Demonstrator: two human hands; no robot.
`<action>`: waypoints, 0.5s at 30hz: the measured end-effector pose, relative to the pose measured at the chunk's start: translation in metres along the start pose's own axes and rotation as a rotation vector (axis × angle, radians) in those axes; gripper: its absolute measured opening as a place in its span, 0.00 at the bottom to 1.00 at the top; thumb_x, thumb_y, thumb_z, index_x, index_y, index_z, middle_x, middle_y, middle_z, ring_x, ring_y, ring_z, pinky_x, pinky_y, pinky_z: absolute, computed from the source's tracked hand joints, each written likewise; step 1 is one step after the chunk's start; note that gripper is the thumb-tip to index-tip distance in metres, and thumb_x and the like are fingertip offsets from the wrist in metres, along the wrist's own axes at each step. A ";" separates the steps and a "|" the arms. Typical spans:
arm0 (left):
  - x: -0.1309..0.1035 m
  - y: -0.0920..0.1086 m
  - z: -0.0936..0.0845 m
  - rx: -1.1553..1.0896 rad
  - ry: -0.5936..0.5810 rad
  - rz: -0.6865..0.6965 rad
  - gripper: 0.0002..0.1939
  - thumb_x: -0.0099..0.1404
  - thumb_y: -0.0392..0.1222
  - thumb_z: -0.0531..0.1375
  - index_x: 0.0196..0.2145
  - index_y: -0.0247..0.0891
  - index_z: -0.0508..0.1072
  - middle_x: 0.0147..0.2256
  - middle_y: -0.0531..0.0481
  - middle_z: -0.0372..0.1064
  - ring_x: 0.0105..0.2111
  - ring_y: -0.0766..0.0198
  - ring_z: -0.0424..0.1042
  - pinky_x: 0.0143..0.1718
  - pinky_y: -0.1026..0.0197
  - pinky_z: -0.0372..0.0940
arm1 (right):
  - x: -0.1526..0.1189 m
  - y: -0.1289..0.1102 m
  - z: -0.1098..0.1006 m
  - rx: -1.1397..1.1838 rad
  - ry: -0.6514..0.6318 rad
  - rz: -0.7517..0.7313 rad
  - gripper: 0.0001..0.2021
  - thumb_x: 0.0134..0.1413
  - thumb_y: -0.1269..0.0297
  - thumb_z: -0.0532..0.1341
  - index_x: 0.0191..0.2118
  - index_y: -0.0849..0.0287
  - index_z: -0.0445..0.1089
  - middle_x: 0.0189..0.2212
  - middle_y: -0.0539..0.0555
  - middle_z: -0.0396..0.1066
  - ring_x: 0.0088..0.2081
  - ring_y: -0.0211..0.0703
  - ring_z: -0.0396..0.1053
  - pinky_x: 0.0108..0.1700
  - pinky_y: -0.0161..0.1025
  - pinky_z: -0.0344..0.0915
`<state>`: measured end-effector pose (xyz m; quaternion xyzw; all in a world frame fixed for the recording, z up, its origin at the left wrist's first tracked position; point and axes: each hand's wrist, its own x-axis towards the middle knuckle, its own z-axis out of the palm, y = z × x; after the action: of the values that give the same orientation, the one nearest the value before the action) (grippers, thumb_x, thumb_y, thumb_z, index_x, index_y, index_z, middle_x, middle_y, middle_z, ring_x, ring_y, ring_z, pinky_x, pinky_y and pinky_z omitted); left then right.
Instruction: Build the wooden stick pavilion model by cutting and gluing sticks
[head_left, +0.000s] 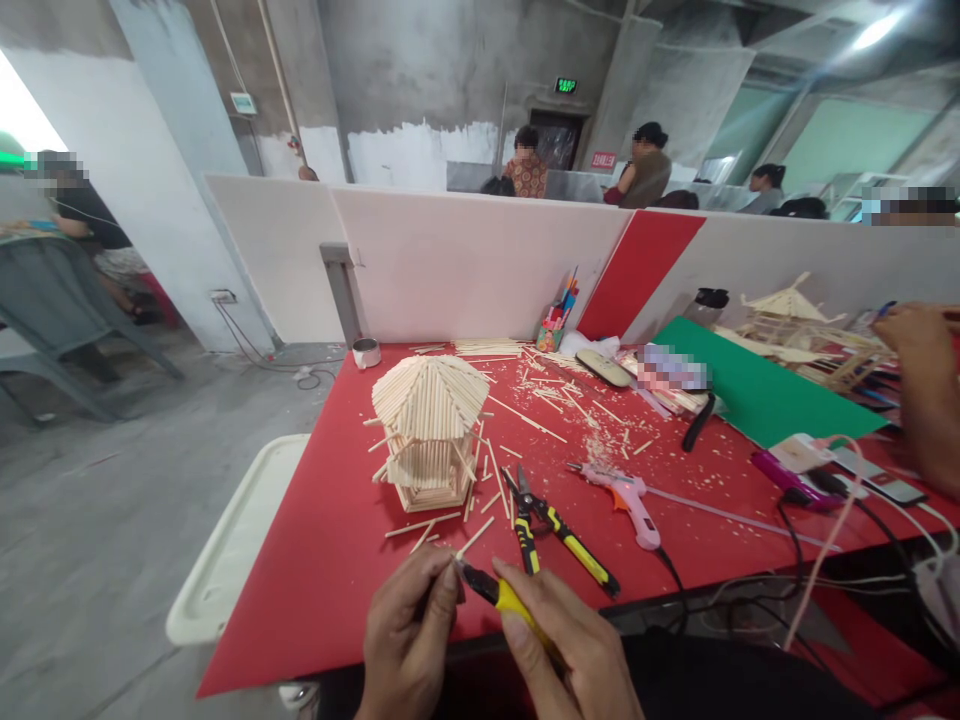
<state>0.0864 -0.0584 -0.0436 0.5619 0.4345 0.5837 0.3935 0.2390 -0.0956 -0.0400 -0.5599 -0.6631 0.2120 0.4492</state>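
My left hand (416,620) is closed, its fingertips pinching a thin wooden stick (475,538) near the front edge of the table. Wrapped in my right hand (566,640) is a yellow and black utility knife (514,602), its tip against the stick beside my left fingertips. Beyond my hands stands a small pavilion model (431,430) built of wooden sticks, with a pointed roof. Yellow and black cutting pliers (551,530) lie with handles spread just past my right hand. A pink hot glue gun (622,500) rests on its side to their right.
Loose sticks and shavings (555,395) litter the red tabletop (315,560). Behind are a tape roll (366,352), a pen cup (553,330) and a glasses case (604,367). To the right lie a green board (765,390), a power strip (799,482) and cables; another person's arm (926,390) reaches in there.
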 end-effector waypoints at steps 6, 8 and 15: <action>0.000 0.000 0.003 -0.049 0.051 -0.041 0.06 0.62 0.40 0.61 0.30 0.40 0.77 0.23 0.50 0.67 0.23 0.66 0.67 0.25 0.67 0.63 | 0.001 0.004 -0.005 -0.116 -0.011 -0.106 0.17 0.61 0.58 0.55 0.54 0.48 0.68 0.39 0.52 0.75 0.38 0.40 0.74 0.40 0.32 0.70; 0.000 0.000 0.003 -0.064 0.042 -0.049 0.06 0.61 0.41 0.62 0.31 0.39 0.78 0.23 0.50 0.68 0.23 0.66 0.66 0.25 0.67 0.63 | 0.002 0.005 -0.006 -0.140 0.001 -0.125 0.17 0.61 0.58 0.56 0.54 0.47 0.68 0.40 0.51 0.76 0.39 0.40 0.74 0.40 0.31 0.70; -0.003 0.008 0.006 -0.126 0.092 -0.142 0.09 0.59 0.45 0.64 0.28 0.36 0.78 0.22 0.50 0.65 0.21 0.67 0.64 0.20 0.68 0.60 | 0.003 0.008 -0.005 -0.186 0.024 -0.230 0.17 0.61 0.61 0.55 0.55 0.49 0.66 0.35 0.51 0.74 0.34 0.39 0.73 0.34 0.31 0.69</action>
<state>0.0923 -0.0634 -0.0368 0.4765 0.4530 0.6056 0.4482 0.2475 -0.0919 -0.0422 -0.5219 -0.7344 0.0900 0.4245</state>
